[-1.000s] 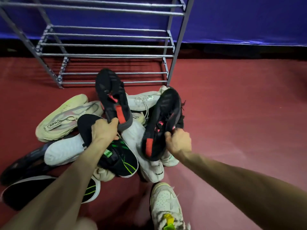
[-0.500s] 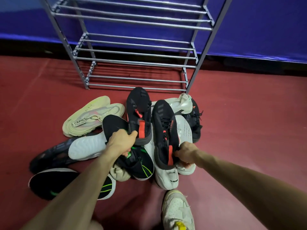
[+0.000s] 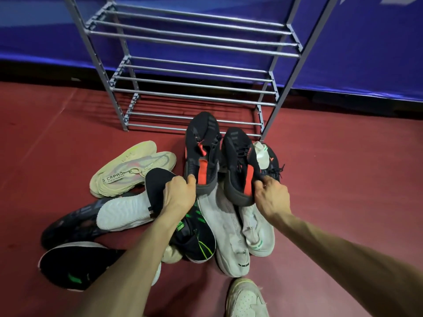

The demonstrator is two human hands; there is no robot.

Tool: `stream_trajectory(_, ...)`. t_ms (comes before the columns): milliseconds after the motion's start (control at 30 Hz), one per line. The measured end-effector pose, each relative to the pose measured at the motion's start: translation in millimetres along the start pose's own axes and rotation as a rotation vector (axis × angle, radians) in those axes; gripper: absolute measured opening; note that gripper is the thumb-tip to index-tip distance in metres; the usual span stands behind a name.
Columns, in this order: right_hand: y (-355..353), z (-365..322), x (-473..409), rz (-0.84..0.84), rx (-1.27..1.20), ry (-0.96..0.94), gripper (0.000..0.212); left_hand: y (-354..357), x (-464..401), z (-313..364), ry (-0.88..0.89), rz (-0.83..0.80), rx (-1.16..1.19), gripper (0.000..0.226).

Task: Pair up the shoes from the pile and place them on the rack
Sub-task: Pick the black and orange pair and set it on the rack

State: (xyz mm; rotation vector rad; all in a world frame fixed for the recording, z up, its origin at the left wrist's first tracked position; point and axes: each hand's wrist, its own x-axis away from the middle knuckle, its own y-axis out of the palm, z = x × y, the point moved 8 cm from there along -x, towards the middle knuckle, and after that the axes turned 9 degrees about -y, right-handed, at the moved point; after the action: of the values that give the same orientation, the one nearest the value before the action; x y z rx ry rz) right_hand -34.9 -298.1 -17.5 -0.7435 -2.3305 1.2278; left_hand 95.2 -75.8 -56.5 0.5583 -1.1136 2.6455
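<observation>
Now two black shoes with red heel tabs are held up side by side over the pile (image 3: 160,213), one in each hand. The left shoe (image 3: 201,152) is gripped at its heel by the left hand (image 3: 179,195), whose fingers are curled round the heel rim. The right shoe (image 3: 240,165) is pinched at its heel by the right hand (image 3: 271,197), thumb and fingers clamped on the collar.

Both shoes are seen from above, and their long axes run from the heels at the hands toward the rack (image 3: 194,88), with the toes pointed at it. The left shoe's toe lies just before the rack's lowest rails; the right shoe's toe sits slightly farther back from the rack. The two shoes are close together, nearly touching along their inner sides, and roughly parallel.

The rack stands beyond the pile, against a blue wall (image 3: 366,53), and no shoe is seen on its tiers. The step in hand is judged to be the carrying of a matched pair to the rack. Since the toes already face the rack, a straight forward reach would probably be enough, with the heels kept level so that both soles land across the rails. The left hand is judged slightly nearer the rack.

The rest of the pile is left on the red floor (image 3: 343,168) on the near side of the rack.
</observation>
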Motion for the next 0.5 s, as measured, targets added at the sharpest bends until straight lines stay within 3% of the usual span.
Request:
stream_trajectory(133,-14,-11,-31,0.048,-0.015,0.022,0.022,-2,-7,17,0.039,0.072,-0.008,0.049)
stream_trajectory(300,-8,-20,-79,-0.057,0.122,-0.018,0.032,10,-28,38,0.003,0.084,0.039,0.049)
stream_trajectory(500,-9,-1,-124,0.050,-0.003,0.255,0.032,41,-60,63,-0.086,0.063,0.035,0.054)
